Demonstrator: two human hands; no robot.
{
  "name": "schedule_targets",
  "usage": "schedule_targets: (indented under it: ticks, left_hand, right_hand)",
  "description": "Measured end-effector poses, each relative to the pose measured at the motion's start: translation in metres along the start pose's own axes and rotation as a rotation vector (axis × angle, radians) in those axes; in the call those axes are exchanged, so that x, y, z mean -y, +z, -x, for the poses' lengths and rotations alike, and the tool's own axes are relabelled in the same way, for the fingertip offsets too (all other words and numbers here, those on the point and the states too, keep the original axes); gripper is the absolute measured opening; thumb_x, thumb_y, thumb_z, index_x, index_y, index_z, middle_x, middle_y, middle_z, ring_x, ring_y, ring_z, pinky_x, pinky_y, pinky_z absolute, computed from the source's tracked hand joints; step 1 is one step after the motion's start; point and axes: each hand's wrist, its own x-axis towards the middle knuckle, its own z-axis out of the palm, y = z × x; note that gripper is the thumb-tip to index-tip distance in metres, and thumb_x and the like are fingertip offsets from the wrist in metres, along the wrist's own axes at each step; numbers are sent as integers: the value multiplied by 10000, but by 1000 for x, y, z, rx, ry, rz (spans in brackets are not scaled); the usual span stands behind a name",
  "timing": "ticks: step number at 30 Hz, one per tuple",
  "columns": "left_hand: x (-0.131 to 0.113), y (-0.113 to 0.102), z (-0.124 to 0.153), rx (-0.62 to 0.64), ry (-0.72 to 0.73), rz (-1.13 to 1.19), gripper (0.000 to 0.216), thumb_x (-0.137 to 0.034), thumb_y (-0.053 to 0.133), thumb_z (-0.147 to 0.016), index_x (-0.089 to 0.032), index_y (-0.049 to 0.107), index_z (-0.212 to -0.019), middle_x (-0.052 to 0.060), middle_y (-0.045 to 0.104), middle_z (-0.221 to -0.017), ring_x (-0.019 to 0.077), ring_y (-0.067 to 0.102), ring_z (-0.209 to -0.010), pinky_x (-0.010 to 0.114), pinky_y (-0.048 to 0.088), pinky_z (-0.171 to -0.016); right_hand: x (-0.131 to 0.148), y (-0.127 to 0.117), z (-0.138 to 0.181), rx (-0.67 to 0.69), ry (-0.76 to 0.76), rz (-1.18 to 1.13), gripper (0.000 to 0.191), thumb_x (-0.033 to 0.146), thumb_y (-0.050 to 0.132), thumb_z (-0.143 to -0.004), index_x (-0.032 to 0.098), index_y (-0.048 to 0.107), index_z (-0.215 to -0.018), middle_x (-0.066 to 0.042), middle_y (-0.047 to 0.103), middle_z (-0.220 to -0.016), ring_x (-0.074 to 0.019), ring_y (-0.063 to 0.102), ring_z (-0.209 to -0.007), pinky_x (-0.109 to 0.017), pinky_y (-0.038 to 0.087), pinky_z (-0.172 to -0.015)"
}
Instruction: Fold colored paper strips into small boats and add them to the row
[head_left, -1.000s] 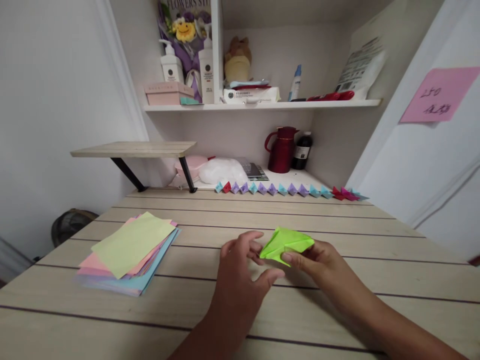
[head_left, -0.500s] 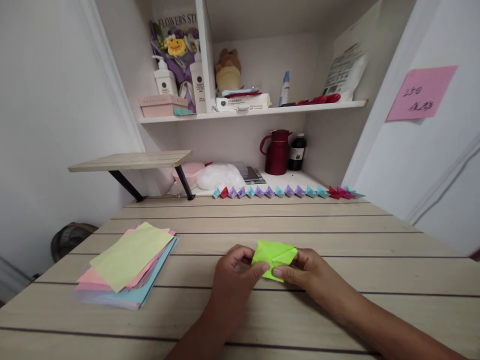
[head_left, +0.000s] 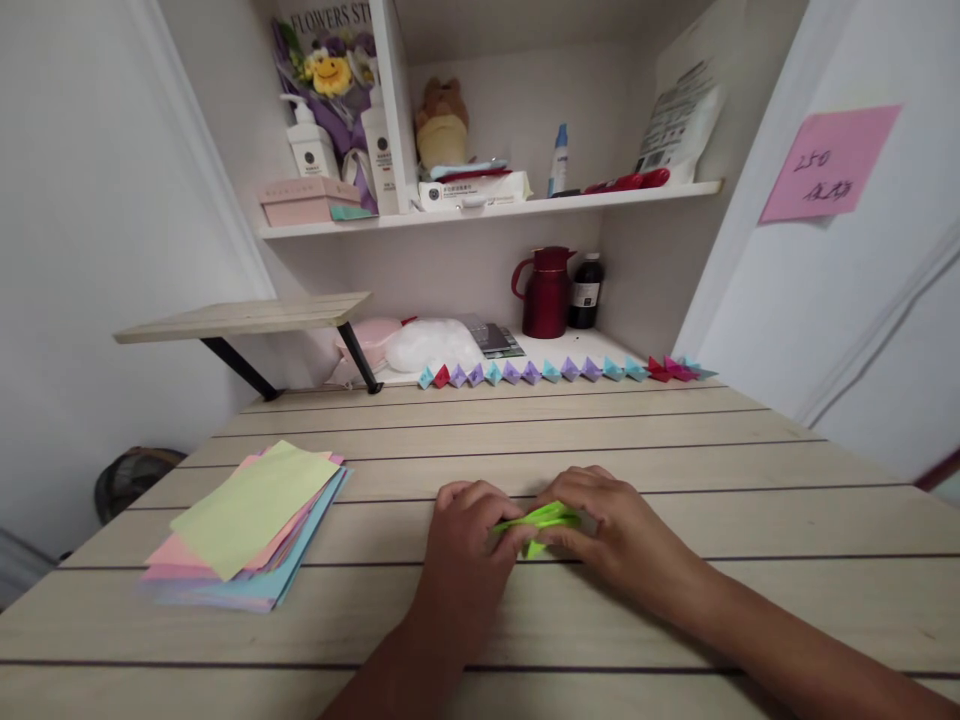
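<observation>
A bright green piece of folded paper (head_left: 550, 514) is held just above the middle of the wooden table, seen nearly edge-on. My left hand (head_left: 472, 530) pinches its left end between thumb and fingers. From the right, my right hand (head_left: 600, 515) grips it, with the thumb on the near side and the fingers curled over the top. Parts of the paper are hidden behind the fingers. Left of my hands lies a stack of coloured paper sheets (head_left: 255, 510), a pale yellow one uppermost.
A row of small folded paper boats (head_left: 551, 371) in blue, purple and red lines the table's back edge. Behind it stand a dark red jug (head_left: 546, 295) and a dark bottle (head_left: 586, 292). A small raised wooden shelf (head_left: 247, 314) sits at the back left.
The green paper has gone from showing its broad face to a narrow, tilted edge. My right hand's fingers have moved up over its top. The view has shifted slightly.
</observation>
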Motion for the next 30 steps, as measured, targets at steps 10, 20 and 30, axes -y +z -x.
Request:
schedule_targets:
  ticks: [10, 20, 30]
  left_hand:
    - [16, -1, 2, 103, 215, -311, 221, -19, 508, -820, -221, 596, -804, -34, 645, -824, 139, 575, -822, 420, 264, -1026]
    - [19, -2, 8, 287, 298, -556, 201, -85, 554, -841, -206, 626, -696, 6, 593, -757, 160, 527, -758, 393, 357, -909]
    - [12, 4, 8, 386, 195, -577, 133, -136, 565, -832, -178, 666, -756, 56, 615, -797, 214, 562, -817, 389, 386, -789]
  right_hand:
    - [-21, 13, -5, -60, -255, 457, 122, 83, 573, -813, 193, 601, -770, -30, 633, -793, -194, 526, -790, -352, 343, -778]
    - [-28, -17, 2, 328, -136, 67, 417, 116, 599, -783, 301, 627, -1156, -36, 618, -1207, -227, 539, -1131, -384, 388, -973]
    - [-31, -9, 0, 304, -143, 3, 476, 422, 768, -712, 268, 604, -1131, -63, 625, -1144, -258, 548, -1089, -412, 399, -969]
